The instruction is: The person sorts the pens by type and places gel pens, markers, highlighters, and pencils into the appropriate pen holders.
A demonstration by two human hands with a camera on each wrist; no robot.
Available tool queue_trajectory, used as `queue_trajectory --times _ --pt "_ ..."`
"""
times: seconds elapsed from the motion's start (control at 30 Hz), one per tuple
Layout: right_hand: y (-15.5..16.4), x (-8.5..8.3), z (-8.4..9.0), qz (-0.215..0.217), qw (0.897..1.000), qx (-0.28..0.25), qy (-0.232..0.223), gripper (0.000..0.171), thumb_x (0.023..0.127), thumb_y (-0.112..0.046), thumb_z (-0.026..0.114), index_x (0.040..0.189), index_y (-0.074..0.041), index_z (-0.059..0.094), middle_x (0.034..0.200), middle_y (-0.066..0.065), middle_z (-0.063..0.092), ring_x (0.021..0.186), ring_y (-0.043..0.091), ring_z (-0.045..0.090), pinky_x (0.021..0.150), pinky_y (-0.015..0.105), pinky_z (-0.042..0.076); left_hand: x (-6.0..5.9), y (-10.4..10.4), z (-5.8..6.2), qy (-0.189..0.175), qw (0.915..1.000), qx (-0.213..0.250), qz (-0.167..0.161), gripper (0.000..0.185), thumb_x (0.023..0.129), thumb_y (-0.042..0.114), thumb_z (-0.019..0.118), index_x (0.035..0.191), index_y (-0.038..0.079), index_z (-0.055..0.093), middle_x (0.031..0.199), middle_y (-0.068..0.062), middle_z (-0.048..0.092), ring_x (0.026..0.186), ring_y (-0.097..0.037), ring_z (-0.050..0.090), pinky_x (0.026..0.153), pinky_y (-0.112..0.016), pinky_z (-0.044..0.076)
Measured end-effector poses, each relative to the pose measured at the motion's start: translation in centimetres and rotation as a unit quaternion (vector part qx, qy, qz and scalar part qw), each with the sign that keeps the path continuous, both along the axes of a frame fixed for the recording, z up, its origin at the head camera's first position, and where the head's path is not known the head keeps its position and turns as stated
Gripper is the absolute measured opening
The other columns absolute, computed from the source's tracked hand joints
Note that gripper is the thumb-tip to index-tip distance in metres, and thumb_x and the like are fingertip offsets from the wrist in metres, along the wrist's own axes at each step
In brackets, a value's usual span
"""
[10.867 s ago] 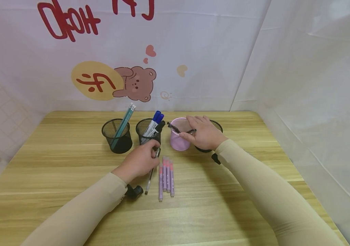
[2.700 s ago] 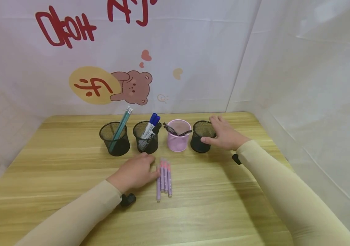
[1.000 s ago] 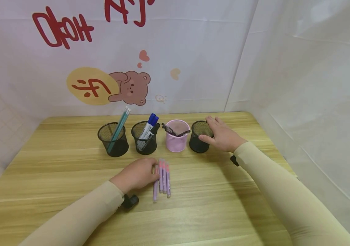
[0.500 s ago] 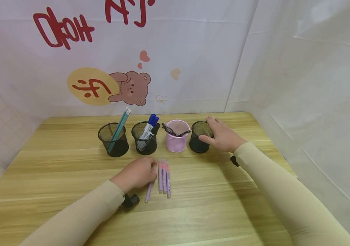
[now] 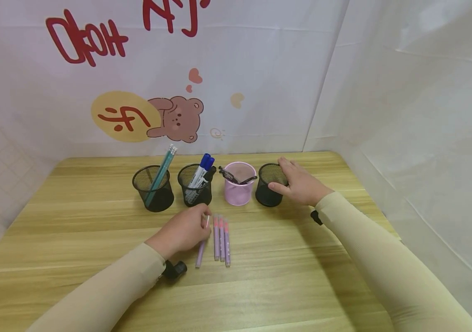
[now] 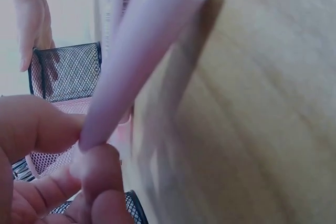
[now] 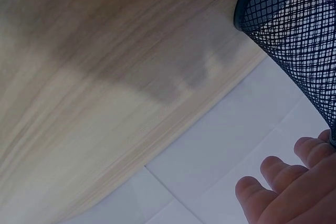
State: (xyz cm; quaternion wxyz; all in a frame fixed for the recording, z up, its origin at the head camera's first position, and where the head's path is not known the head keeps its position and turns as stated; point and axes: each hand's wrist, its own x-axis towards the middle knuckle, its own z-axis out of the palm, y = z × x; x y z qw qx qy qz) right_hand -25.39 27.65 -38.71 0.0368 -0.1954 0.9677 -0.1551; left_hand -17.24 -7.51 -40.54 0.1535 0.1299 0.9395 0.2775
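A wood table [image 5: 74,276] sits in white sheets [image 5: 418,115] (bear print far). Left hand [image 5: 183,229] pinches a purple pen [image 5: 200,251] mid-table; right hand [image 5: 300,185], fingers relaxed, touches the rightmost cup [image 5: 268,191].

Four holders stand in a row across the back of the surface [image 5: 74,221]: the pencil holder [image 5: 153,188] leftmost, then the marker holder [image 5: 194,185], the round cup [image 5: 239,183], and the end holder [image 5: 270,184] rightmost; three pens [image 5: 221,234] lie side by side before them; a fourth pen [image 5: 201,246] lies just left of these, slanted.
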Motion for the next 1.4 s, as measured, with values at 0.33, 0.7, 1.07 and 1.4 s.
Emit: queue_trajectory --times 0.33,0.7,1.07,1.4 --pt "0.1 -0.1 -0.1 0.003 1.000 -0.004 0.000 0.100 0.103 -0.061 0.055 0.166 0.004 0.014 0.173 0.026 0.019 0.161 0.046 0.019 0.132 0.058 0.019 -0.3 -0.2 0.5 0.017 0.9983 0.056 0.009 0.042 0.098 0.016 0.068 0.138 0.010 0.058 0.099 -0.003 0.065 0.068 -0.015 0.060 0.061 -0.030 0.052" --pt "0.0 0.0 -0.1 0.001 1.000 -0.011 0.001 0.097 0.103 -0.061 0.056 0.167 0.001 0.016 0.172 0.025 0.023 0.160 0.045 0.023 0.131 0.059 0.022 -0.4 -0.1 1.4 0.073 0.9890 0.128 0.017 0.040 0.096 0.014 0.068 0.135 0.012 0.059 0.106 -0.002 0.067 0.089 -0.016 0.063 0.077 -0.030 0.055" --pt "0.0 -0.1 -0.3 0.002 1.000 -0.020 0.004 0.094 0.103 -0.060 0.058 0.165 -0.001 0.019 0.170 0.024 0.028 0.158 0.044 0.028 0.129 0.059 0.026 -0.7 0.2 1.7 0.102 0.9716 0.212 0.020 0.033 0.097 0.007 0.069 0.128 0.011 0.059 0.105 -0.006 0.065 0.089 -0.017 0.065 0.077 -0.029 0.059" --pt "0.0 0.1 -0.1 -0.001 1.000 -0.018 -0.007 0.097 0.103 -0.062 0.056 0.166 0.001 0.017 0.172 0.027 0.023 0.160 0.046 0.022 0.130 0.060 0.022 -0.7 0.6 2.4 0.119 0.9579 0.258 0.041 0.035 0.098 0.009 0.070 0.130 0.009 0.056 0.109 -0.006 0.063 0.093 -0.018 0.066 0.079 -0.026 0.058"
